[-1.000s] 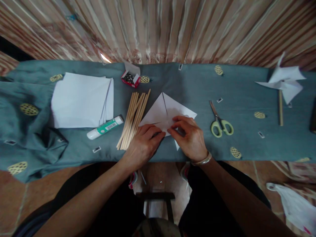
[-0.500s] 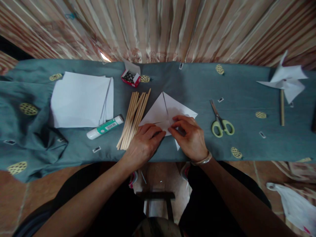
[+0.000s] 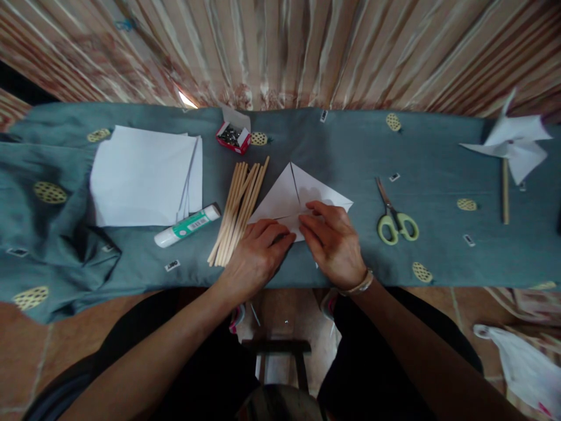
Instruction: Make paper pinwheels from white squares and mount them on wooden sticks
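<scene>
Striped curtains [image 3: 284, 55] hang along the far side of a table spread with a green pineapple-print cloth [image 3: 350, 149]. On it, near the front edge, lies a white paper square [image 3: 279, 196], slit inward from its corners and set cornerwise. The left hand [image 3: 259, 250] rests on its near left part, fingers half curled, thumb tip close to the forefinger. The right hand [image 3: 333, 242] bends over its near right part, fingers curled, fingertips at the paper; whether either hand pinches it, I cannot tell.

Just left of the square is a bundle of wooden sticks [image 3: 238, 216], and past them a glue stick [image 3: 187, 226] beside a stack of white paper [image 3: 142, 178]. Beyond the square, to its left, an opened red box [image 3: 234, 138] holds small metal pieces. Right of it lie green-handled scissors [image 3: 397, 227], and far right a paper pinwheel [image 3: 511, 140] on a stick.

The hands hide the square's near side, and its slit on the right is partly covered. Half a second ago a white point showed plainly below the right hand; now only a sliver does, and the right fingertips sit slightly farther up the paper.
</scene>
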Available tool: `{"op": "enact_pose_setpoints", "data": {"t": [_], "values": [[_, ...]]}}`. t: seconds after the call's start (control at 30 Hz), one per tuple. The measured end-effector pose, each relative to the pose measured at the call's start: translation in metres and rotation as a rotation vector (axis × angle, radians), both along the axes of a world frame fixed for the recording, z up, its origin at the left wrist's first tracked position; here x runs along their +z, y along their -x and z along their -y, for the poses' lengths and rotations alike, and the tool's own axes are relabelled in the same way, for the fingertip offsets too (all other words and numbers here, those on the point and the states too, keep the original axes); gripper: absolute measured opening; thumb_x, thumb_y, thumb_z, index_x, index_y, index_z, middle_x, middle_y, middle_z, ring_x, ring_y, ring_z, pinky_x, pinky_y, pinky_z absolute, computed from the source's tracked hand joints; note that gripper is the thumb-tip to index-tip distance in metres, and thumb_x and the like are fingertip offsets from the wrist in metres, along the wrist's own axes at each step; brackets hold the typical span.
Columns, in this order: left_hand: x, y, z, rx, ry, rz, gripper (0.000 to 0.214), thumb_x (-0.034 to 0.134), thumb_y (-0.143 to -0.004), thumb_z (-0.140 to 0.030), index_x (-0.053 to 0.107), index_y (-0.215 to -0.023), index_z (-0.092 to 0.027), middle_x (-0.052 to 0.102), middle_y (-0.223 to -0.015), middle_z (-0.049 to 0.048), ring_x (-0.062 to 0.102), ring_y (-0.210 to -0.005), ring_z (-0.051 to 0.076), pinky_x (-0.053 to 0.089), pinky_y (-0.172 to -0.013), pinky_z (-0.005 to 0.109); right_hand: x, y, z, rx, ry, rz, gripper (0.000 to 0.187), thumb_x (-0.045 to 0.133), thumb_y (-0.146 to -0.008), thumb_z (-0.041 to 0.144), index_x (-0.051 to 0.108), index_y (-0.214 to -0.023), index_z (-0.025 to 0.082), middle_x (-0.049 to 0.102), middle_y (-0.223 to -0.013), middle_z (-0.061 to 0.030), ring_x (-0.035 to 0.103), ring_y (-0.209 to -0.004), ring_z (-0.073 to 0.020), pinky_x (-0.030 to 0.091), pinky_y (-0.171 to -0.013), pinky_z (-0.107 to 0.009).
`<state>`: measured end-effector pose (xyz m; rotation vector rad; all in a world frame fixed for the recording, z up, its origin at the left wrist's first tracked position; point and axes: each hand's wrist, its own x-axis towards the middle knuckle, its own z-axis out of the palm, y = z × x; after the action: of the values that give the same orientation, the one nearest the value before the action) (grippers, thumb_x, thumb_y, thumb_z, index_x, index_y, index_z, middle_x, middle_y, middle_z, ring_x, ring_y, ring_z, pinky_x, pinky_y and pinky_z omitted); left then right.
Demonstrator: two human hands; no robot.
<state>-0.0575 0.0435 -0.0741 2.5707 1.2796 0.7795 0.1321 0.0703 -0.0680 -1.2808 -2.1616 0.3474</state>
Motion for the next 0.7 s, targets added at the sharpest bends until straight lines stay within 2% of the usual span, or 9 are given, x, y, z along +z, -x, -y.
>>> {"op": "enact_pose_setpoints", "data": {"t": [0.17,0.3,0.43,0.7], "values": [[0.0,0.0,0.0,0.0,-0.003,-0.006,0.022,0.055,-0.094,-0.017,0.066,-0.112,-0.013,0.067,-0.104,0.0104,0.056,-0.105,0.025,0.054,-0.088,0.042,-0.003,0.001,0.001,0.018,-0.035,0.057,0.022,0.05,-0.093,0.019,0.069,-0.106,0.022,0.063,-0.125,-0.0097,0.058,-0.109,-0.0268,0.054,-0.096,-0.047],[0.0,-0.001,0.0,0.0,-0.013,-0.008,0.021,0.055,-0.094,-0.017,0.067,-0.111,-0.012,0.067,-0.103,0.0103,0.057,-0.102,0.024,0.054,-0.088,0.042,-0.005,0.002,0.001,0.036,-0.064,0.099,0.026,0.048,-0.093,0.016,0.067,-0.11,0.019,0.062,-0.126,-0.0129,0.056,-0.113,-0.0289,0.052,-0.099,-0.049],[0.001,-0.002,-0.001,-0.002,-0.003,0.0,0.021,0.053,-0.095,-0.017,0.067,-0.11,-0.013,0.067,-0.103,0.0103,0.057,-0.102,0.024,0.054,-0.087,0.042,-0.005,0.003,0.001,0.066,-0.031,0.11,0.03,0.046,-0.092,0.013,0.067,-0.113,0.021,0.062,-0.129,-0.0117,0.054,-0.116,-0.0296,0.049,-0.102,-0.051],[0.005,-0.004,-0.002,0.01,0.006,-0.016,0.02,0.053,-0.095,-0.019,0.069,-0.105,-0.013,0.068,-0.1,0.0096,0.057,-0.096,0.023,0.052,-0.084,0.04,-0.012,0.004,0.002,0.085,-0.046,0.163,0.038,0.039,-0.09,0.008,0.065,-0.116,0.014,0.062,-0.131,-0.016,0.052,-0.118,-0.0301,0.045,-0.104,-0.05]]}}
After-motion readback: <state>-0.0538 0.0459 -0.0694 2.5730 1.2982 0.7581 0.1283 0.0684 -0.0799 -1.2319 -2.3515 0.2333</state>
